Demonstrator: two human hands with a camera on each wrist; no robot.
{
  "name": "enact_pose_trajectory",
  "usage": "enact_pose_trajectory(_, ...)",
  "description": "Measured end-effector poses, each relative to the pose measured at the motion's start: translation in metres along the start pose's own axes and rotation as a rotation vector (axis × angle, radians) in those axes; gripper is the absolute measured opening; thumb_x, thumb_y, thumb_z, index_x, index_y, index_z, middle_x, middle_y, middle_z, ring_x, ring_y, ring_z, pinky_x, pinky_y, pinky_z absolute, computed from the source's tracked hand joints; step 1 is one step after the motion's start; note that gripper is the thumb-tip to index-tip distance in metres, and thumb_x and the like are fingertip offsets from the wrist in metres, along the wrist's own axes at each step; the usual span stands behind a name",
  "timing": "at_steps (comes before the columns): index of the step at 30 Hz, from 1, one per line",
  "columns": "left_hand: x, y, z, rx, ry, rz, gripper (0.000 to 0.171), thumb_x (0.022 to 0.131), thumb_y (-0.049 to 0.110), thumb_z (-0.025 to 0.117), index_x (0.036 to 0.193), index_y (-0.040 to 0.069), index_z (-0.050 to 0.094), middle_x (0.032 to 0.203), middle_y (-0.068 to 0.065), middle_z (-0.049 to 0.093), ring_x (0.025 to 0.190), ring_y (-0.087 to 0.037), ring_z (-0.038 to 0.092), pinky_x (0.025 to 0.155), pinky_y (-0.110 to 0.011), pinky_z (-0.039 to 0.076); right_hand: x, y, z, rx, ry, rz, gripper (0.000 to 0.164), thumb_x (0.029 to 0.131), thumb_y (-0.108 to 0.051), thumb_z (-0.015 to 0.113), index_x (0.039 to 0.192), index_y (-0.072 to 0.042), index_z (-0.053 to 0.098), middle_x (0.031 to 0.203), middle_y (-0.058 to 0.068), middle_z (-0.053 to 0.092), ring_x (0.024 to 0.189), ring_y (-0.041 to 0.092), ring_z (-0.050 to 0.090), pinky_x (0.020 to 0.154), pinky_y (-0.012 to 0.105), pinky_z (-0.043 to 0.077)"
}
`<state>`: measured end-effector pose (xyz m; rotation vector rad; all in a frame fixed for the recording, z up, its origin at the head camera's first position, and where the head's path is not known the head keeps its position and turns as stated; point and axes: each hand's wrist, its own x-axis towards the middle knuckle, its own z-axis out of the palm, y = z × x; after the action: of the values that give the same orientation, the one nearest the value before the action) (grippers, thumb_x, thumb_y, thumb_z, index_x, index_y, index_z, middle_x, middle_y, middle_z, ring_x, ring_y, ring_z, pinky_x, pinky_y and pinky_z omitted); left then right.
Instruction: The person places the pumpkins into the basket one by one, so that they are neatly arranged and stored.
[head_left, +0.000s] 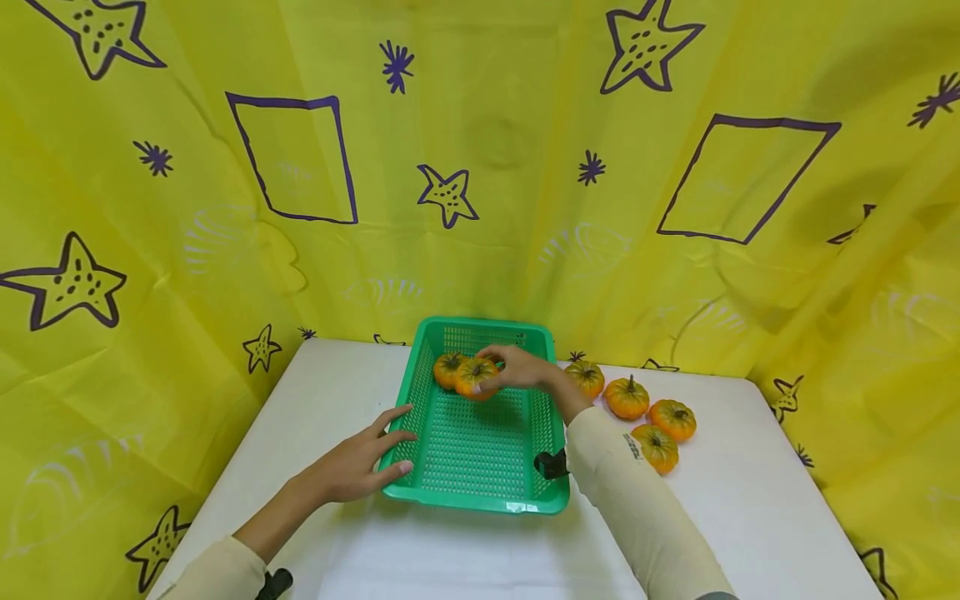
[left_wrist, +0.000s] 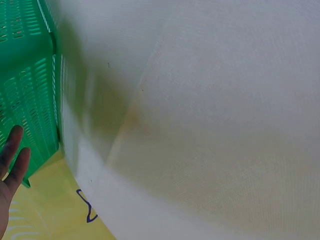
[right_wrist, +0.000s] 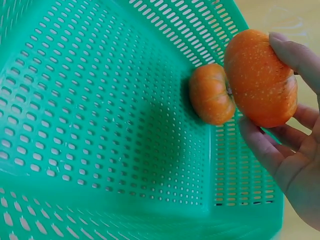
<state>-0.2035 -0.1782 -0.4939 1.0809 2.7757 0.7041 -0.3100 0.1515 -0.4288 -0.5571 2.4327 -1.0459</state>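
Note:
A green perforated plastic basket [head_left: 480, 503] stands on the white table. My right hand [head_left: 519, 367] grips a small orange pumpkin [right_wrist: 260, 80] by its sides, held up inside the basket near the far left. Behind it a second small pumpkin [right_wrist: 210, 95] lies against the basket's wall; in the head view the held one partly overlaps it. My left hand [head_left: 367, 458] is at the basket's left rim with its fingers spread and reaching over the edge. In the left wrist view only some fingers [left_wrist: 19, 167] show beside the basket's side.
Several more small pumpkins [head_left: 627, 398] sit on the table to the right of the basket, partly behind my right forearm. The white table [head_left: 750, 500] runs back to a yellow curtain [head_left: 510, 267] printed with stars, which also closes in both sides.

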Motion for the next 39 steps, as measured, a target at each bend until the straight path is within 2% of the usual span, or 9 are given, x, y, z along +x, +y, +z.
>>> enact_pose_trajectory(12, 0.000, 0.000, 0.000, -0.001, -0.002, 0.001, 0.051, 0.102, 0.050, 0.052, 0.140, 0.017, 0.057, 0.165, -0.007, 0.023, 0.133, -0.037, 0.054, 0.095, -0.054, 0.053, 0.011, 0.002, 0.013, 0.049, -0.011, 0.040, 0.068, 0.089, -0.028, 0.076, 0.146, -0.010, 0.045, 0.143, 0.020, 0.045, 0.127, 0.035, 0.047, 0.099, 0.049, 0.047)
enact_pose_trajectory(18, 0.001, 0.001, -0.001, -0.004, -0.003, -0.003, 0.051, 0.102, 0.050, 0.052, 0.140, 0.017, 0.057, 0.166, -0.006, 0.023, 0.131, -0.037, 0.055, 0.095, -0.054, 0.053, 0.016, 0.008, 0.020, 0.112, -0.016, 0.077, 0.068, 0.088, -0.024, 0.076, 0.146, -0.007, 0.044, 0.149, 0.023, 0.042, 0.132, 0.038, 0.047, 0.102, 0.050, 0.048)
enact_pose_trajectory(25, 0.002, 0.001, -0.001, -0.002, 0.003, 0.008, 0.050, 0.102, 0.049, 0.052, 0.139, 0.016, 0.057, 0.165, -0.008, 0.024, 0.131, -0.039, 0.055, 0.094, -0.055, 0.053, 0.020, 0.014, 0.028, 0.161, -0.038, 0.149, 0.071, 0.088, -0.023, 0.077, 0.146, -0.002, 0.042, 0.146, 0.023, 0.043, 0.112, 0.030, 0.059, 0.095, 0.048, 0.053)
enact_pose_trajectory(32, 0.002, 0.000, -0.001, 0.001, 0.003, 0.011, 0.050, 0.102, 0.049, 0.052, 0.139, 0.016, 0.057, 0.165, -0.008, 0.024, 0.129, -0.038, 0.056, 0.093, -0.054, 0.053, 0.023, 0.016, 0.032, 0.126, -0.027, 0.180, 0.075, 0.087, -0.025, 0.079, 0.146, 0.002, 0.043, 0.148, 0.023, 0.043, 0.110, 0.028, 0.061, 0.093, 0.044, 0.055)
enact_pose_trajectory(39, 0.002, 0.000, -0.001, -0.007, -0.001, 0.003, 0.051, 0.102, 0.049, 0.052, 0.140, 0.016, 0.057, 0.165, -0.007, 0.023, 0.131, -0.038, 0.055, 0.093, -0.054, 0.053, 0.024, 0.014, 0.038, 0.107, -0.051, 0.201, 0.071, 0.087, -0.028, 0.078, 0.144, -0.002, 0.045, 0.140, 0.019, 0.049, 0.097, 0.024, 0.064, 0.091, 0.042, 0.055)
